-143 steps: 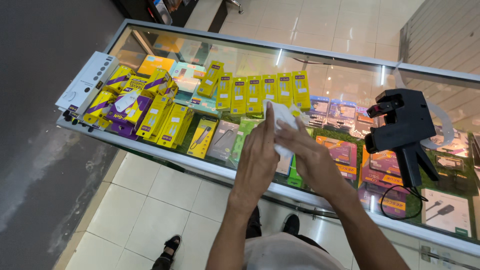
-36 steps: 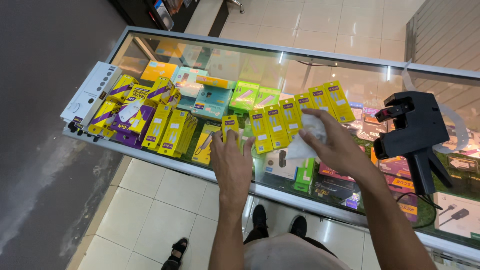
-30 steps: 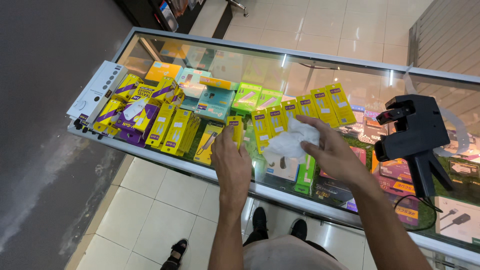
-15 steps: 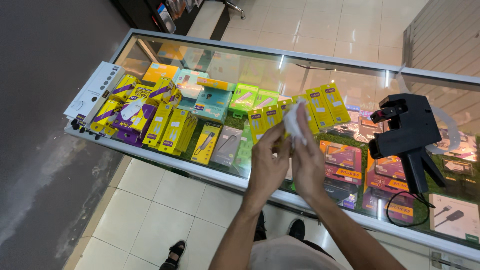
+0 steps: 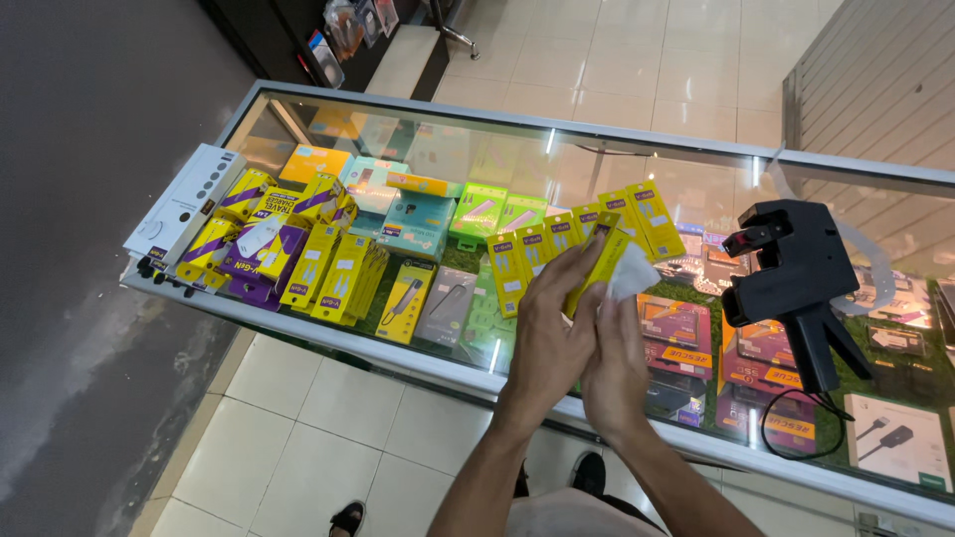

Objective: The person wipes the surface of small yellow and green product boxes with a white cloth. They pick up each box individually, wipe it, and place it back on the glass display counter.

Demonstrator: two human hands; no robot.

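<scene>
My left hand (image 5: pixel 552 333) and right hand (image 5: pixel 617 363) press together over the glass counter (image 5: pixel 298 328), both gripping a slim yellow box (image 5: pixel 595 261) and a white cloth (image 5: pixel 633 273), the black price-label gun (image 5: pixel 796 283) standing to my right.

White cloth (image 5: pixel 633 270) mostly behind hands (image 5: pixel 582 343)

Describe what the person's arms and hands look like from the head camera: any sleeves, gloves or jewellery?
Both forearms are bare up to the frame's bottom edge; no sleeves show. The left hand and right hand wear no gloves. No rings, watch or bands are visible on the parts shown.
</scene>
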